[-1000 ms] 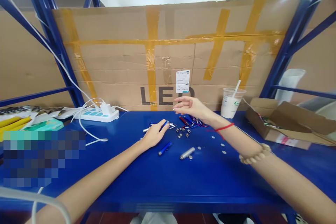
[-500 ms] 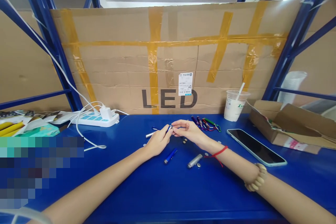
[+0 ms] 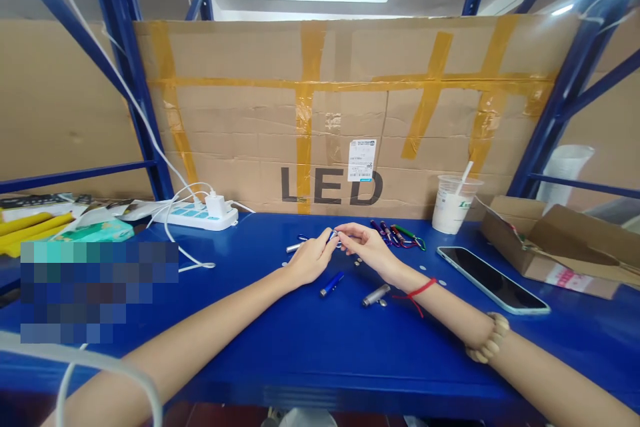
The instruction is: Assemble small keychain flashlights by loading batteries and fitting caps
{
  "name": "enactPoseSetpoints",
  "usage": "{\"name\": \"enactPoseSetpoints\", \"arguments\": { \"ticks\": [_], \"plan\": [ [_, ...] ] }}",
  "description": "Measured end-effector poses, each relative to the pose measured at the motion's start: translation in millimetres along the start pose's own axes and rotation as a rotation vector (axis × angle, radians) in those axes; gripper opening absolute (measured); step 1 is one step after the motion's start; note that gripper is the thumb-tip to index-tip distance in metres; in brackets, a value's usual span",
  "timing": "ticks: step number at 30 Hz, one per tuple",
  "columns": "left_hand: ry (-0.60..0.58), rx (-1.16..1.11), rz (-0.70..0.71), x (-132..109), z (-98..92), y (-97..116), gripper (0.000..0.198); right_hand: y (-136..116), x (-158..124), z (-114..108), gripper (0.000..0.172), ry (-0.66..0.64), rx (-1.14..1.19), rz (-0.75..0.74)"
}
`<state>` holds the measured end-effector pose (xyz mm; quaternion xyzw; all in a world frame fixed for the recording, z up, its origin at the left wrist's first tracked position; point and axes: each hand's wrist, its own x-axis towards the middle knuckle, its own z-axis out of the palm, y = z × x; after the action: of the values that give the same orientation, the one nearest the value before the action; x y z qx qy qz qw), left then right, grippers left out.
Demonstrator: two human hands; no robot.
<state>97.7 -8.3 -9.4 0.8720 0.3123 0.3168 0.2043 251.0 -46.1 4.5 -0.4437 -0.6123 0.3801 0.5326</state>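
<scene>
My left hand (image 3: 311, 258) is closed around a small blue tube with a shiny end (image 3: 331, 235), which looks like a mini flashlight body; most of it is hidden by the fingers. At that end, my right hand (image 3: 369, 248) pinches thumb and fingertips together, and what they hold is too small to make out. Below the hands lie a blue flashlight tube (image 3: 332, 284) and a silver flashlight tube (image 3: 376, 295). Button cells (image 3: 357, 261) rest beside my right hand, and another cell (image 3: 383, 303) touches the silver tube. A thin silver tube (image 3: 294, 248) lies behind my left hand.
Several mini flashlights with carabiners (image 3: 397, 233) lie behind my right hand. A phone (image 3: 493, 279), a plastic cup (image 3: 454, 205) and an open cardboard box (image 3: 565, 255) stand to the right. At left are a power strip (image 3: 200, 215) and its white cable. Taped cardboard (image 3: 240, 140) closes the back.
The camera view has shifted, so the scene sits slightly farther right and the table's front edge shows. Both hands stay together at the blue tube, with little finger movement.
</scene>
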Motion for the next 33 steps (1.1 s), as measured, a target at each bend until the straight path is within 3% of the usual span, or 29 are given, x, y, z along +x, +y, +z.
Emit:
{"name": "enactPoseSetpoints", "arguments": {
  "ticks": [6, 17, 23, 30, 33],
  "plan": [
    [0.007, 0.069, -0.009, -1, -0.4, 0, 0.032, 8, 3, 0, 0.045, 0.006, -0.105, -0.002],
    [-0.010, 0.141, -0.043, 0, -1.6, -3, 0.041, 7, 0, 5, 0.044, -0.096, -0.212, -0.094],
    [0.018, 0.205, -0.096, -1, -4.0, 3, 0.040, 13, 6, -2, 0.042, 0.014, -0.215, -0.149],
    [-0.004, 0.159, -0.049, -2, -5.9, 6, 0.030, 2, 5, -7, 0.044, 0.192, -0.124, -0.067],
    [-0.014, 0.211, 0.002, -3, -4.4, 7, 0.027, 2, 4, -8, 0.044, 0.211, -0.076, -0.025]
  ]
}}
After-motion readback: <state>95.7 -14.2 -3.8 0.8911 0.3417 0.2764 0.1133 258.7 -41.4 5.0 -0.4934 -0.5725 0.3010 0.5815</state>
